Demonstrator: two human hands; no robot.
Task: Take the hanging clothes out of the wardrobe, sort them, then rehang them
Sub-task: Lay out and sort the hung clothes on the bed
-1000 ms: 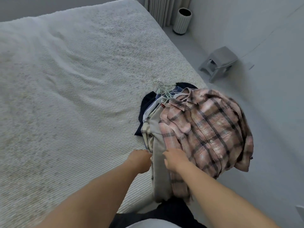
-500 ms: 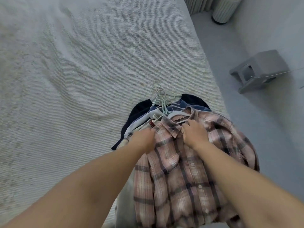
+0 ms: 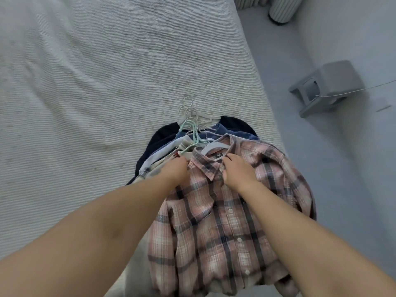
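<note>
A pink plaid shirt (image 3: 216,228) on a pale hanger lies on top of a stack of hung clothes at the bed's right edge. Under it show a blue garment (image 3: 230,135), a dark navy one (image 3: 159,140) and lighter ones (image 3: 154,162). Several hanger hooks (image 3: 190,118), white and mint, fan out above the collars. My left hand (image 3: 174,170) grips the plaid shirt at the left side of its collar. My right hand (image 3: 236,171) grips the collar on the right side, fingers curled into the cloth.
The white textured bedspread (image 3: 96,103) stretches left and away from the stack. On the grey floor to the right stands a grey step stool (image 3: 327,86) with a thin cord across it. A ribbed white bin (image 3: 282,9) stands at the top right.
Both hands went from the lower part of the stack up to the plaid shirt's collar and took hold of it. My view dropped closer over the clothes.
</note>
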